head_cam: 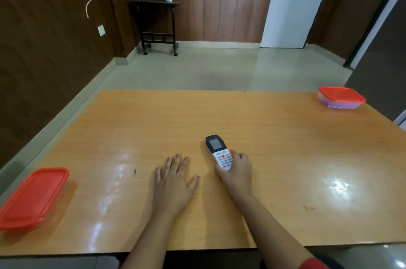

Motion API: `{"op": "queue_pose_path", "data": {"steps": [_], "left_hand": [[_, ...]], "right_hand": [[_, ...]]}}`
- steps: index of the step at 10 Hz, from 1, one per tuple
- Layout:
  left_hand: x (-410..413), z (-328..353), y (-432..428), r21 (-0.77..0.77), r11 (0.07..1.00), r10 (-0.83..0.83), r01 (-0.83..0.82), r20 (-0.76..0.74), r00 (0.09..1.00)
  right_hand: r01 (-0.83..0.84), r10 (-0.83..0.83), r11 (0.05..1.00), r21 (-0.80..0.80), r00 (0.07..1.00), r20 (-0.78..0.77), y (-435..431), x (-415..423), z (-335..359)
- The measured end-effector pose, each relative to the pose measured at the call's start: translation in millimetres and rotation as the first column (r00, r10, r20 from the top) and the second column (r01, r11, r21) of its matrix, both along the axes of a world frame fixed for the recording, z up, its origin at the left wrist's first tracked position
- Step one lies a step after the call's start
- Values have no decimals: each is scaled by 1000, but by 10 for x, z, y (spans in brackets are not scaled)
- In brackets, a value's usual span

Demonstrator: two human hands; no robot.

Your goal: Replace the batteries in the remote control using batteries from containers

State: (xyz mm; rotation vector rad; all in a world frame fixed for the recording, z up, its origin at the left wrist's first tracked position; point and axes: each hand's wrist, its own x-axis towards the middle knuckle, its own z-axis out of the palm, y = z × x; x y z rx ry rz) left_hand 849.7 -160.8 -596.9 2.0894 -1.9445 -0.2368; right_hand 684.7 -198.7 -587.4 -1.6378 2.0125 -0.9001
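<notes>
1. The bench (285,148) is an orange-brown wooden top with glossy reflections; it fills the lower half of the view, with pale floor and dark wood-panelled walls beyond it.
2. The remote control (218,151) lies face up near the middle of the bench, its dark screen end pointing away from the person and its white keypad end toward them; an orange button shows among the keys.
3. The right hand (238,173) wraps the near end of the remote; its grip is closed around the keypad end, thumb on the left edge and fingers curled over the right edge; the remote appears to rest on the bench.
4. The left hand (174,180) lies flat, palm down, just beside the remote on its left; its grip is spread, fingers fanned out and holding nothing.
5. A red-lidded container (33,198) sits at the left edge of the bench, lid on; a second red-lidded container (340,97) with clear walls sits at the far right corner; both are well apart from the hands.
6. A red sleeve edge (314,264) shows on the right arm at the bottom of the view.
</notes>
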Motion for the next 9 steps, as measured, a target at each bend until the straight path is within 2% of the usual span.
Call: {"op": "queue_pose_path", "data": {"steps": [1,2,6,8,9], "left_hand": [[9,-1,-11,7,1000,9,-9,17,1000],[8,-5,-16,-5,1000,11,-11,0,1000],[18,-18,-23,-20,1000,15,-15,-13,1000],[7,33,-18,0,1000,15,-15,-22,1000],[5,74,13,16,1000,11,-11,-4,1000]], "right_hand": [[149,-145,988,-33,984,100,-193,19,-6],[205,-204,979,5,973,113,-425,42,22],[194,-194,981,1,981,-20,-783,40,5],[130,-129,991,-4,975,-179,-512,-116,-5],[16,-23,1000,-22,930,-366,-150,-346,-89]]}}
